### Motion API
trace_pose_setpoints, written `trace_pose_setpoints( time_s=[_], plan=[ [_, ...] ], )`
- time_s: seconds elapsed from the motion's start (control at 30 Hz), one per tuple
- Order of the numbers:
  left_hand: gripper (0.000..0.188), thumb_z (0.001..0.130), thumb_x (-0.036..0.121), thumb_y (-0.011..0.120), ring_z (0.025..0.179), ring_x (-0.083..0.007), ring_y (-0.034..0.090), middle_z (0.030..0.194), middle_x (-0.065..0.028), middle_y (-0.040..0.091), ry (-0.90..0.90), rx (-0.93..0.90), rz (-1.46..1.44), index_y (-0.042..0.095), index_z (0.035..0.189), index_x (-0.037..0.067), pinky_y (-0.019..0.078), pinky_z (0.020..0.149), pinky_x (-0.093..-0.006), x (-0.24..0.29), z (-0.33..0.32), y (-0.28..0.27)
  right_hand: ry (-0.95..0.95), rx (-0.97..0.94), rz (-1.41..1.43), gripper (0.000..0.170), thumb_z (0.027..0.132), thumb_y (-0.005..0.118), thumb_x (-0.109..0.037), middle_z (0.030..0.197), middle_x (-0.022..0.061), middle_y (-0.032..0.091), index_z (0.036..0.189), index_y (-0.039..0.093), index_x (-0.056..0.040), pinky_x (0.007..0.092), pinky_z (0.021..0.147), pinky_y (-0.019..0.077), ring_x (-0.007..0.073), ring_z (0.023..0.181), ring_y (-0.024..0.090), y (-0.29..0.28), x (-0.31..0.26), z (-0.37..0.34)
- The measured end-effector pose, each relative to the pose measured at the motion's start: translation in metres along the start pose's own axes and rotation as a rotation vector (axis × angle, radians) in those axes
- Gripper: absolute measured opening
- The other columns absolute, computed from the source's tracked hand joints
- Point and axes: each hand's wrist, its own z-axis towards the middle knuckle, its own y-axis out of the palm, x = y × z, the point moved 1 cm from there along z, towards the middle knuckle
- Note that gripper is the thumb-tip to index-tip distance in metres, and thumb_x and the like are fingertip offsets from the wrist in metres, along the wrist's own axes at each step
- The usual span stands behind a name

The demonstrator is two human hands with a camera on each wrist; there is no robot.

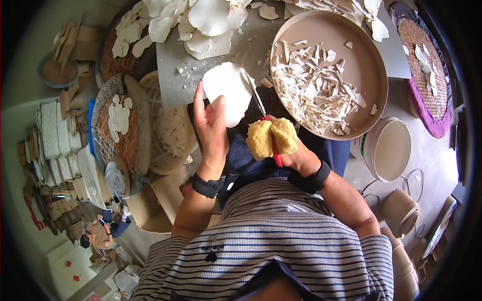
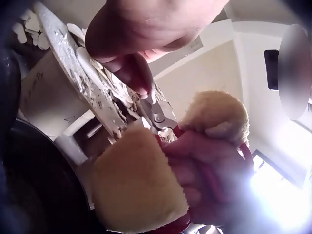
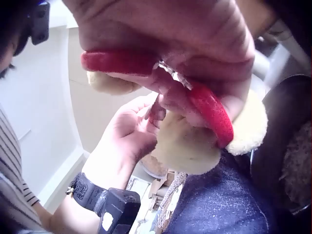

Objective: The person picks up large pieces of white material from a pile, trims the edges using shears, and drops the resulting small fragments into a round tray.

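Note:
My left hand (image 1: 214,131) holds a thin, flat white piece (image 1: 227,93) with a rounded outline, its thumb on the near face and its fingers along the left edge and behind. My right hand (image 1: 302,156) grips a pair of scissors (image 1: 258,98) with red handles (image 3: 212,112). Thick yellow foam pads (image 1: 260,140) are wrapped on those handles. The metal blades reach up along the right edge of the white piece, overlapping it in the head view. In the left wrist view the scissor pivot (image 2: 158,118) lies just below the left fingertips.
A round brown tray (image 1: 369,55) with many white slivers sits on the grey table (image 1: 173,67) at right. Flat white pieces (image 1: 208,20) pile up at the back. Woven trays (image 1: 131,113) stand left, a white bucket (image 1: 394,150) right. Another person (image 1: 98,233) sits far left.

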Motion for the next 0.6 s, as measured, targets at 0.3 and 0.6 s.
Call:
trace_pose_setpoints(
  time_s=[0.3, 0.6],
  plan=[
    [0.06, 0.087, 0.003, 0.051, 0.067, -0.0273, 0.066, 0.1, -0.0197, 0.062, -0.248, -0.199, 0.039, 0.022, 0.14, 0.007, 0.0561, 0.052, -0.0313, 0.009, 0.007, -0.009, -0.3, 0.049, -0.684, 0.027, 0.08, 0.061, -0.011, 0.094, 0.0117, 0.06, 0.104, 0.052, -0.0037, 0.0327, 0.081, 0.0465, 0.0265, 0.092, 0.058, -0.009, -0.011, -0.002],
    [0.06, 0.084, 0.002, 0.057, 0.075, -0.0199, 0.066, 0.097, -0.0146, 0.064, -0.25, -0.218, 0.056, 0.032, 0.138, 0.008, 0.0563, 0.057, -0.0287, 0.01, 0.015, -0.029, -0.152, -0.106, -0.462, 0.047, 0.088, 0.057, -0.013, 0.124, 0.0103, 0.052, 0.131, 0.038, -0.0062, 0.033, 0.102, 0.0358, 0.0217, 0.115, 0.05, -0.007, -0.003, -0.009]
  ],
)
